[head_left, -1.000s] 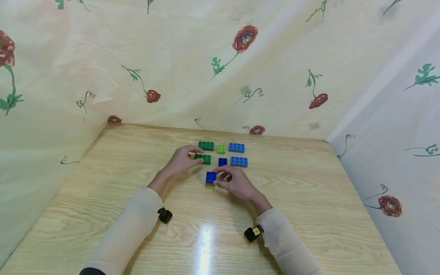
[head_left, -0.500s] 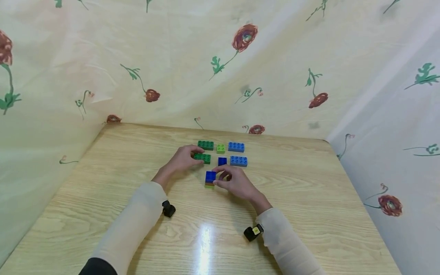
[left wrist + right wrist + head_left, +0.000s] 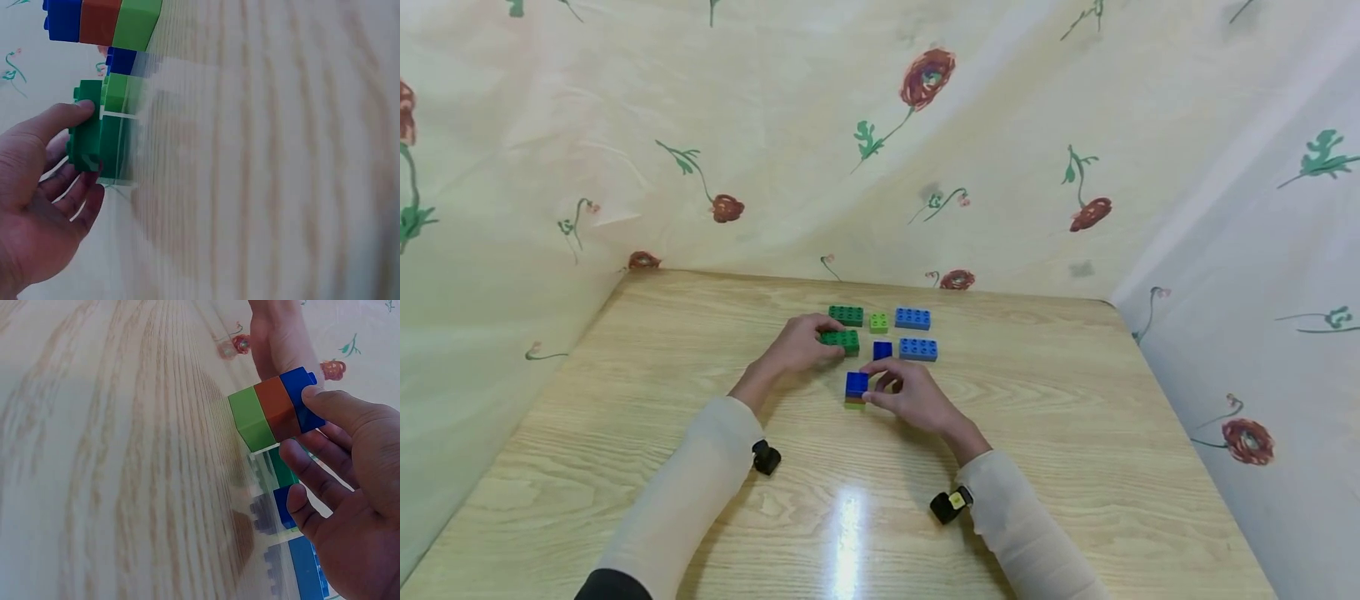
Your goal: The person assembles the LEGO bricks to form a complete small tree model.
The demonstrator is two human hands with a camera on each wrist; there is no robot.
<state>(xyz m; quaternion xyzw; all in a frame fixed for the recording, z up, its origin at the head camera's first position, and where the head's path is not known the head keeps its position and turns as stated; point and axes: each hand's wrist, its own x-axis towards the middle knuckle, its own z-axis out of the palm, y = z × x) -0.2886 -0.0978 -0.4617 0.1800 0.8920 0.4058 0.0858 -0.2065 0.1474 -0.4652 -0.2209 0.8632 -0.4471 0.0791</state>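
Note:
My left hand (image 3: 801,346) holds a dark green toy building brick (image 3: 87,134) between thumb and fingers. In the left wrist view the brick appears lifted slightly off the table, in front of another green brick (image 3: 111,147). My right hand (image 3: 917,398) pinches a small stack of bricks by its blue top brick (image 3: 300,400). Below the blue one in that stack are an orange brick (image 3: 279,412) and a light green brick (image 3: 251,419) at the bottom. The stack stands upright near the middle of the table, to the right of and nearer than the left hand's brick.
Behind the stack is a small dark blue brick (image 3: 882,350), beside a blue brick (image 3: 918,349). Farther back lie a light green brick (image 3: 878,322) and another blue brick (image 3: 913,318). A flower-patterned cloth (image 3: 790,167) hangs around the wooden table (image 3: 1037,375).
My left hand has closed a little farther over the green brick, which now seems slightly raised. The right hand keeps its grip on the stack. The head view has shifted slightly.

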